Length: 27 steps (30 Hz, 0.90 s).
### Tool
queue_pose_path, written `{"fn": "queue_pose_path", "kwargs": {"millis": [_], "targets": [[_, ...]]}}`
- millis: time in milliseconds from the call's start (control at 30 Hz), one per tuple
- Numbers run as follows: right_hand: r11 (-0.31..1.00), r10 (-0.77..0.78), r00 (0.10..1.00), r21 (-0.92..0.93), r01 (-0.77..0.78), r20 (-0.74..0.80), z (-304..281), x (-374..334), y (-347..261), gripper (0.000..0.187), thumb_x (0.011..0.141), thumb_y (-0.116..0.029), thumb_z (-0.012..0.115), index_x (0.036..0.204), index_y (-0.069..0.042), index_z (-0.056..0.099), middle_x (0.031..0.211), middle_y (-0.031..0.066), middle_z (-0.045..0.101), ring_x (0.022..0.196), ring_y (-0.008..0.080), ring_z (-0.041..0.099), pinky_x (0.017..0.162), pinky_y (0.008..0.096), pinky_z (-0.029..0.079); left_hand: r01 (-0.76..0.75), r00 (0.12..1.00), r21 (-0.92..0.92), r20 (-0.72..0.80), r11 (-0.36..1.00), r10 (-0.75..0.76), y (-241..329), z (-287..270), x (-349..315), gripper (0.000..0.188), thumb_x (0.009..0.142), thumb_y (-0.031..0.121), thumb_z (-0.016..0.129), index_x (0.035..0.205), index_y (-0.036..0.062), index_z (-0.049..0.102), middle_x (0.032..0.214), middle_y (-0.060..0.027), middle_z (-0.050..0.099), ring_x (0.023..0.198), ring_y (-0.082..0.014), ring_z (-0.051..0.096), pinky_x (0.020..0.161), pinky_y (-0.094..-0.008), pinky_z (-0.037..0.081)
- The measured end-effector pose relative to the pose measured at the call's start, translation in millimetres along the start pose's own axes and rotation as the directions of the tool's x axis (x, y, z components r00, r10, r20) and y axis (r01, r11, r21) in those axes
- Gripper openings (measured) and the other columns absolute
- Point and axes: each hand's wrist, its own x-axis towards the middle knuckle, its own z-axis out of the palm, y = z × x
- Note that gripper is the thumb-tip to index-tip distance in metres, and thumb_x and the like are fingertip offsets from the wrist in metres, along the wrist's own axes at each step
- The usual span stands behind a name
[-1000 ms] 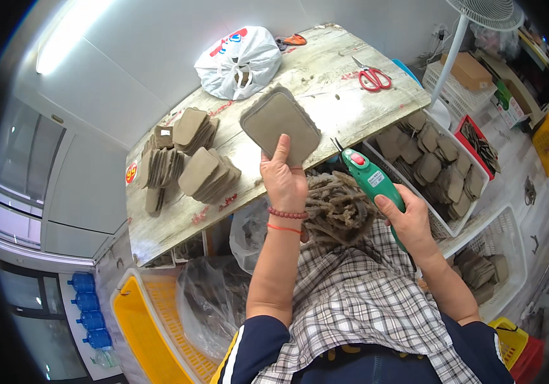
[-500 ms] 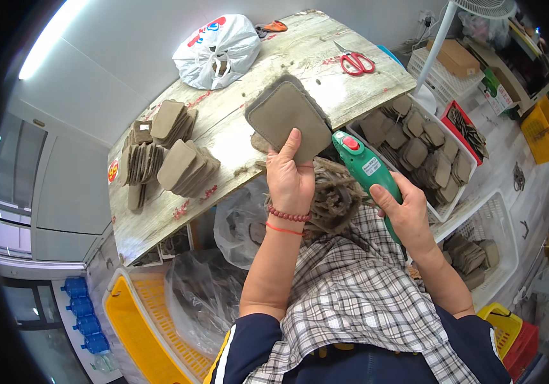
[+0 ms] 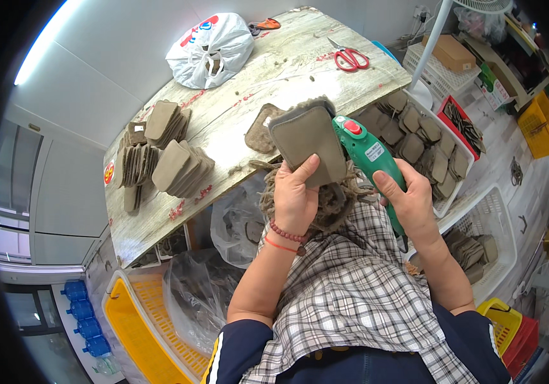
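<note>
My left hand point(image 3: 297, 195) grips a taupe rounded-square fabric pad point(image 3: 310, 141) by its lower corner, thumb on its smooth face. Dark, fuzzy material shows along the pad's far edge. My right hand point(image 3: 409, 195) is wrapped round a green handheld electric cutter point(image 3: 373, 153) with a red button, its head close against the pad's right edge. On the table just beyond lies another pad point(image 3: 262, 130), fuzzy side up with a small white label. Below the held pad, a tangle of brown trimmed strips point(image 3: 332, 211) rests on my checked apron point(image 3: 351, 281).
Stacks of pads point(image 3: 182, 169) stand on the left of the worn wooden table point(image 3: 223, 115). Farther back are a tied white plastic bag point(image 3: 210, 51) and red-handled scissors point(image 3: 351, 59). White crates point(image 3: 501, 233) of pads stand at right; a yellow crate point(image 3: 137, 326) sits at lower left.
The held pad has come nearer to me and tilted, uncovering the pad on the table behind it. The cutter has shifted slightly with it along the right edge.
</note>
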Motion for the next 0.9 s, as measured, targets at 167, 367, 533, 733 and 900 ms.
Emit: {"fn": "queue_pose_path", "kwargs": {"millis": [167,367,533,733,900], "targets": [[0.999,0.039,0.997,-0.014,-0.038,0.064,-15,-1,-4,0.04,0.087,-0.036,0.07,0.102,0.0,0.063,0.072,-0.0016,0.057,0.06,0.0046,0.05,0.054,0.021,0.042,0.073,0.995,0.135,0.053,0.988,-0.081,15,-15,1,0.023,0.087,-0.002,0.063,0.11,0.0014,0.061,0.105,-0.0093,0.068,0.092,-0.0187,0.067,0.08,-0.0332,0.056],[0.993,0.057,0.983,-0.109,-0.039,0.172,-40,-1,0,0.04,0.086,-0.034,0.071,0.106,0.001,0.063,0.074,-0.0009,0.058,0.062,0.0047,0.051,0.057,0.0216,0.042,0.18,0.965,0.381,0.109,0.907,-0.238,54,-32,11,0.028,0.084,-0.004,0.063,0.113,-0.0017,0.061,0.103,-0.0103,0.068,0.09,-0.0176,0.067,0.08,-0.032,0.055],[0.977,-0.015,0.974,-0.204,0.063,0.227,-52,-4,8,0.043,0.084,-0.031,0.073,0.109,0.001,0.062,0.078,0.0018,0.061,0.066,0.0069,0.054,0.06,0.0232,0.045,0.265,0.922,0.55,0.095,0.792,-0.375,79,-30,20,0.034,0.081,-0.006,0.065,0.114,-0.0021,0.06,0.103,-0.0096,0.068,0.09,-0.0152,0.066,0.082,-0.0292,0.053],[0.949,-0.074,0.977,-0.288,0.13,0.198,-40,-8,11,0.041,0.084,-0.03,0.074,0.109,0.0,0.062,0.078,0.0046,0.062,0.067,0.0083,0.055,0.062,0.0249,0.046,0.301,0.899,0.64,0.058,0.707,-0.434,78,-31,19,0.037,0.08,-0.006,0.067,0.116,-0.0009,0.061,0.102,-0.0077,0.069,0.088,-0.0127,0.065,0.082,-0.0274,0.052],[0.96,-0.05,0.982,-0.263,0.098,0.185,-27,-5,14,0.04,0.084,-0.031,0.073,0.107,0.0,0.063,0.076,0.0041,0.062,0.066,0.0082,0.055,0.061,0.025,0.045,0.36,0.869,0.662,0.018,0.657,-0.494,69,-35,16,0.037,0.079,-0.005,0.067,0.115,0.0001,0.061,0.101,-0.0067,0.069,0.087,-0.0125,0.065,0.082,-0.0274,0.052]]}}
